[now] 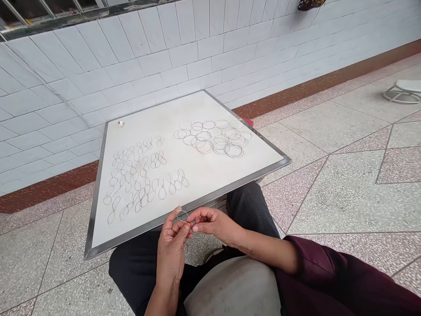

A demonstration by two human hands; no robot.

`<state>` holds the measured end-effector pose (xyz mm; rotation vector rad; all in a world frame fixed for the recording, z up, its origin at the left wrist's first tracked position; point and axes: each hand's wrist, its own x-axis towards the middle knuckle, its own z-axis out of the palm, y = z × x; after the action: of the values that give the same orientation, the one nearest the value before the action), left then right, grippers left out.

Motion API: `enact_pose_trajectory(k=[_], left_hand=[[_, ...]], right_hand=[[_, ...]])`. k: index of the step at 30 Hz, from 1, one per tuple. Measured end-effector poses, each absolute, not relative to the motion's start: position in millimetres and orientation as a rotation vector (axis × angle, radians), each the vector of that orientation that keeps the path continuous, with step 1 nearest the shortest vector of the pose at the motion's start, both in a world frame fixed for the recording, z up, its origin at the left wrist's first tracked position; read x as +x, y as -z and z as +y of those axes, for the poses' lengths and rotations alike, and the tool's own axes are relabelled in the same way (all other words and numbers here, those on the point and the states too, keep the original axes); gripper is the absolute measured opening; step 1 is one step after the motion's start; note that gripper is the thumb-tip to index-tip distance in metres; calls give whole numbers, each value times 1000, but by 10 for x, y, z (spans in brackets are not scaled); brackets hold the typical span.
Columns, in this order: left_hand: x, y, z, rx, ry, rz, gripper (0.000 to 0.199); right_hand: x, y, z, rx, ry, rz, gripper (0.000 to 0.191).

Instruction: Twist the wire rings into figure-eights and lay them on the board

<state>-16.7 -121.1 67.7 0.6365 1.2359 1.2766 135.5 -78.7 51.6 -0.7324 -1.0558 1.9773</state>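
Note:
A thin wire loop (178, 212) is pinched between my two hands at the near edge of the table, above my lap. My left hand (173, 243) grips it between thumb and fingers. My right hand (213, 224) pinches the same wire close beside the left fingertips, where the wire seems to cross. Part of the wire is hidden behind my fingers. On the table's left half lie several wires twisted into figure-eights (162, 192), set out in rough rows. Round wire rings (233, 150) lie overlapping in a loose pile on the right half.
The white table (210, 180) has a grey metal rim and stands near a tiled wall (148, 66). A small white and red object (121, 124) sits at its far left corner. A white stool (406, 87) stands on the floor at the far right.

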Motion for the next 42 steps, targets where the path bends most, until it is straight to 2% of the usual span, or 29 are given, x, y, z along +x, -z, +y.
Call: enact_pose_trajectory(k=[17,26,31,39,42], left_hand=[[-186,-669,-1169,632,-1231,1238,58],[-165,-672,-1166,671,-1290,1273,63],[-167,-650,-1163,624,-1326,1259,66],[-178,-612,-1167,519,-1325,1212,71],[-171,-614,-1166,524,-1333,1225,72]], right_hand=[[1330,-367,-788,-768,-1730,-1286,32],[1311,-326,-809,-892,-1520,-1549,36],[1317,-336,-832,-876,-1373,-1768,50],[1328,-281,-857,-852,-1200,-1957,48],[1307,-291,-878,-939,-1213,-1906,54]])
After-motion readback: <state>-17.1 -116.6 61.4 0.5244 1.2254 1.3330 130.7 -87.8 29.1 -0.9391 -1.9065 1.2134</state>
